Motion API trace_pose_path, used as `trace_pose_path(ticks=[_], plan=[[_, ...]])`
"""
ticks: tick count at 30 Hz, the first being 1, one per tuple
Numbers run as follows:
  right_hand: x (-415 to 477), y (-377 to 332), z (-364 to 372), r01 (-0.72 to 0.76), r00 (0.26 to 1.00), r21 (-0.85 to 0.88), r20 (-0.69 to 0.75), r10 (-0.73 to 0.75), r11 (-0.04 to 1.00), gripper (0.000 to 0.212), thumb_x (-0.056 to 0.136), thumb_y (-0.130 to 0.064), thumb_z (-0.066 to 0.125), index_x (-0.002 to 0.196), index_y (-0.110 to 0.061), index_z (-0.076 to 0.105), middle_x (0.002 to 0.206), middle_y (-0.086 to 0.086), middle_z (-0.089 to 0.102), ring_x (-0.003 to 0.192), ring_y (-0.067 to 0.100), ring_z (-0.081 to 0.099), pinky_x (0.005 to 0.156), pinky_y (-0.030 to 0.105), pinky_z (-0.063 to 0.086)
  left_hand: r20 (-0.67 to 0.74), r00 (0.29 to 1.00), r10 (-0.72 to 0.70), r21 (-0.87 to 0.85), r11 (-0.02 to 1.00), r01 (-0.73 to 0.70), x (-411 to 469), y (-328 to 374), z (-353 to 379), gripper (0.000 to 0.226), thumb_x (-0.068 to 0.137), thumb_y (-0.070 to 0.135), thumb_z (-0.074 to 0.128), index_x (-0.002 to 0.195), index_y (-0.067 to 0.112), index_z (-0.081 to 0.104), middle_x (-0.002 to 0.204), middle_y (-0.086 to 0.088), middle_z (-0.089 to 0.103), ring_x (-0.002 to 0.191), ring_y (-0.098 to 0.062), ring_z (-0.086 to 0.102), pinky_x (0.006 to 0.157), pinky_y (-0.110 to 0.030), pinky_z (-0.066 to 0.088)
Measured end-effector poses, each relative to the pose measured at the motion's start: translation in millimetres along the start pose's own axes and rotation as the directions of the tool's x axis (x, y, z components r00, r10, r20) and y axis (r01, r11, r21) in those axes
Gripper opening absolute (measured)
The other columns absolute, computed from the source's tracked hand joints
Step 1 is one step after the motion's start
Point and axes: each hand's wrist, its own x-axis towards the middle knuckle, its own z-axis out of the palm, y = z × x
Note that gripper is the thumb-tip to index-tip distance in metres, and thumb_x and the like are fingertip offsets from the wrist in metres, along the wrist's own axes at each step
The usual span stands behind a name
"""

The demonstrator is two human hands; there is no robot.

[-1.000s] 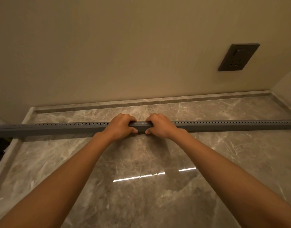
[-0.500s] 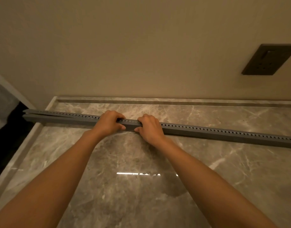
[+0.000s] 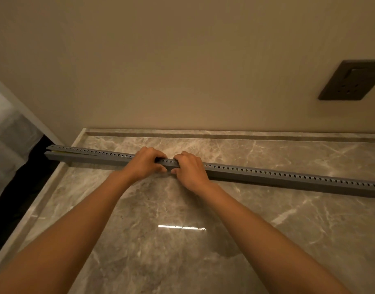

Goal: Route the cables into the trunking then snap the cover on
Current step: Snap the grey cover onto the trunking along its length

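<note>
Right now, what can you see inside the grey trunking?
Little. At the left end of the trunking the cover stands slightly apart, showing a yellowish strip inside. Elsewhere it is closed over, and the left hand and right hand cover the middle.

Dim, warm-lit corner of a room

A glossy grey-brown veined marble bench (image 3: pixel 267 230) meets a plain beige wall (image 3: pixel 182 60) bearing a dark rectangular socket plate (image 3: pixel 350 80); a strip light reflection (image 3: pixel 181 227) glints.

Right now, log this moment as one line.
left hand gripping trunking | right hand gripping beside it | cover gaping at left end | resting on marble floor
</note>
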Motion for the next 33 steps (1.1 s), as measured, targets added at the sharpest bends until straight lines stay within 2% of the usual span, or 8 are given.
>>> trace_pose_path(ticks=[4,8,11,15,22,24,27,33], plan=[[6.3,-13.6,9.4,-0.016,0.999,-0.047,-0.028,0.015,0.999,0.028,0.091,-0.024,0.054,0.112,-0.006,0.058,0.115,0.013,0.06,0.106,0.03,0.054,0.095,0.039,0.038,0.037,0.999,-0.031,0.068,0.997,0.028,0.7,-30.6,-18.5,0.028,0.079,0.011,0.07,0.107,0.008,0.069,0.1,-0.012,0.071,0.092,-0.025,0.061,0.084,-0.036,0.046],[13.5,-25.0,16.3,-0.05,0.997,-0.051,-0.054,0.047,0.997,0.03,0.091,-0.028,0.053,0.111,-0.006,0.059,0.115,0.013,0.06,0.107,0.03,0.053,0.095,0.039,0.037,0.001,0.999,-0.051,0.149,0.988,0.051,-3.4,-54.6,-26.7,0.024,0.08,0.021,0.07,0.101,0.01,0.068,0.097,-0.011,0.07,0.084,-0.022,0.055,0.07,-0.03,0.039],[19.0,-35.4,21.7,-0.076,0.996,-0.05,-0.058,0.073,0.996,0.032,0.091,-0.029,0.054,0.113,-0.007,0.059,0.115,0.013,0.06,0.107,0.03,0.053,0.095,0.038,0.037,-0.02,1.0,0.008,0.203,0.979,-0.004,-1.9,-59.8,-23.2,0.021,0.082,0.026,0.067,0.097,0.012,0.066,0.097,-0.009,0.068,0.086,-0.022,0.056,0.067,-0.027,0.033],[22.1,-40.3,19.7,-0.106,0.994,-0.058,-0.03,0.104,0.993,0.032,0.089,-0.029,0.057,0.11,-0.005,0.062,0.114,0.013,0.06,0.106,0.03,0.052,0.092,0.039,0.04,-0.044,0.995,0.088,0.312,0.947,-0.07,0.2,-63.9,-19.6,0.025,0.084,0.031,0.064,0.1,0.011,0.066,0.101,-0.009,0.068,0.098,-0.027,0.058,0.075,-0.034,0.042],[25.1,-49.2,19.0,-0.166,0.986,-0.119,-0.03,0.164,0.979,0.028,0.087,-0.026,0.06,0.104,-0.004,0.064,0.109,0.013,0.061,0.102,0.028,0.052,0.086,0.037,0.041,-0.028,0.982,0.186,0.397,0.904,-0.16,4.0,-69.3,-18.2,0.029,0.087,0.032,0.059,0.102,0.009,0.067,0.098,-0.015,0.069,0.096,-0.028,0.059,0.075,-0.035,0.044],[26.5,-51.0,17.7,-0.198,0.98,-0.108,-0.035,0.196,0.974,0.027,0.085,-0.026,0.062,0.102,-0.005,0.065,0.106,0.014,0.062,0.1,0.029,0.055,0.079,0.035,0.04,-0.025,0.98,0.199,0.372,0.911,-0.176,5.7,-71.5,-20.1,0.029,0.086,0.033,0.06,0.1,0.008,0.067,0.096,-0.015,0.07,0.095,-0.03,0.06,0.072,-0.034,0.042],[31.0,-58.6,17.1,-0.249,0.968,-0.098,-0.027,0.248,0.964,0.028,0.081,-0.026,0.066,0.098,-0.003,0.067,0.102,0.015,0.065,0.096,0.032,0.059,0.071,0.031,0.035,-0.02,0.98,0.197,0.214,0.958,-0.189,7.6,-79.4,-25.1,0.029,0.082,0.033,0.065,0.098,0.009,0.069,0.092,-0.014,0.071,0.09,-0.03,0.061,0.068,-0.031,0.04],[42.8,-82.9,27.7,-0.26,0.965,-0.088,0.005,0.261,0.962,0.021,0.081,-0.027,0.067,0.083,-0.008,0.059,0.089,0.013,0.059,0.089,0.03,0.057,0.072,0.031,0.034,0.032,0.992,0.118,0.153,0.981,-0.122,4.5,-119.0,-50.0,0.032,0.078,0.036,0.069,0.097,0.01,0.07,0.081,-0.009,0.063,0.08,-0.026,0.058,0.063,-0.029,0.036]])
